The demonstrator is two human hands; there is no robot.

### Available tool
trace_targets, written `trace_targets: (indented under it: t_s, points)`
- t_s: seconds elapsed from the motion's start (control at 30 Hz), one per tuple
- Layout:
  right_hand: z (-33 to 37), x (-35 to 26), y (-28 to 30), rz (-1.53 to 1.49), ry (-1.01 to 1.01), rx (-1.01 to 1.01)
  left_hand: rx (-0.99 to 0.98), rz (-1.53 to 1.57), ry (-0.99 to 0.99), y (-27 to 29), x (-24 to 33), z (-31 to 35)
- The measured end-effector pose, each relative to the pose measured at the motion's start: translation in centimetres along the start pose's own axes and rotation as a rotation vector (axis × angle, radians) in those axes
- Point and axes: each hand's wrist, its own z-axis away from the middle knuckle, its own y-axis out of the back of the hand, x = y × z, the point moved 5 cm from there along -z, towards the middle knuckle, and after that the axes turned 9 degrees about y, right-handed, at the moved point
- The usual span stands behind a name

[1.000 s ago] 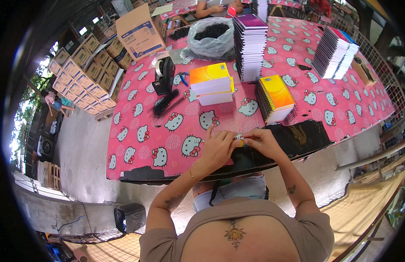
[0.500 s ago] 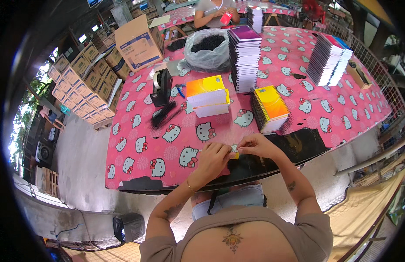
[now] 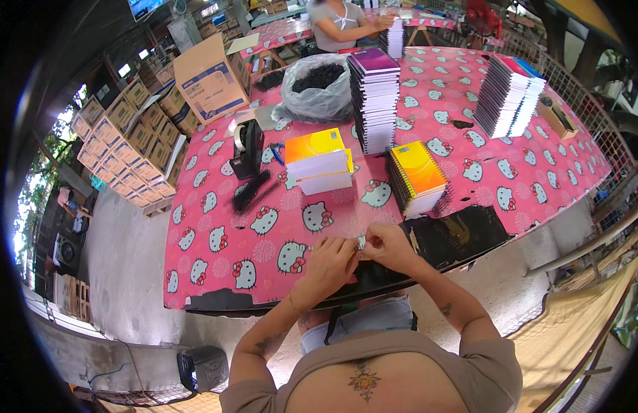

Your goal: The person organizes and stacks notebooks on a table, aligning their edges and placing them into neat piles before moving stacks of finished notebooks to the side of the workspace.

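Note:
Near the front edge of the table, my left hand (image 3: 328, 260) and my right hand (image 3: 389, 248) meet with fingers closed. Between their fingertips is a small yellow-and-white piece (image 3: 361, 242), mostly covered, its kind too small to make out. Just beyond my hands stand two short stacks of notebooks with yellow-orange covers. The left notebook stack (image 3: 319, 146) shows white page edges. Black spiral binding shows along the right notebook stack (image 3: 418, 168). A bundle of black spiral coils (image 3: 252, 193) lies to the left, beside a black tape dispenser (image 3: 246, 155).
A clear plastic bag (image 3: 295, 104) of black coils stands behind, next to a tall notebook stack (image 3: 377, 103). More spiral notebooks (image 3: 501, 100) stand far right by a cardboard tray (image 3: 558, 118). An open carton (image 3: 212, 86) is far left. A co-worker (image 3: 336, 27) is across the table.
My hands have drawn closer together, and the yellow piece is now more hidden. The view has shifted slightly. Across the table, the co-worker's hand has moved to a notebook stack.

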Motion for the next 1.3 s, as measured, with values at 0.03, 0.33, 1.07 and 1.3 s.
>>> trace_targets:
  t_s: [0.03,0.33,1.07,1.3]
  points:
    - [0.0,-0.5,-0.3,0.087,-0.012,0.06,-0.005,-0.011,-0.004,-0.1,-0.1,0.0]
    - [0.5,-5.5,11.2,0.592,0.206,0.619,0.258,-0.014,-0.157,6.1,3.1,-8.1]
    - [1.7,3.9,14.8,0.077,-0.102,0.506,0.271,0.357,-0.317,-6.0,2.0,-14.9]
    - [4.8,0.8,17.3,0.199,0.027,0.808,0.49,-0.104,-0.079,4.7,-8.0,-14.1]
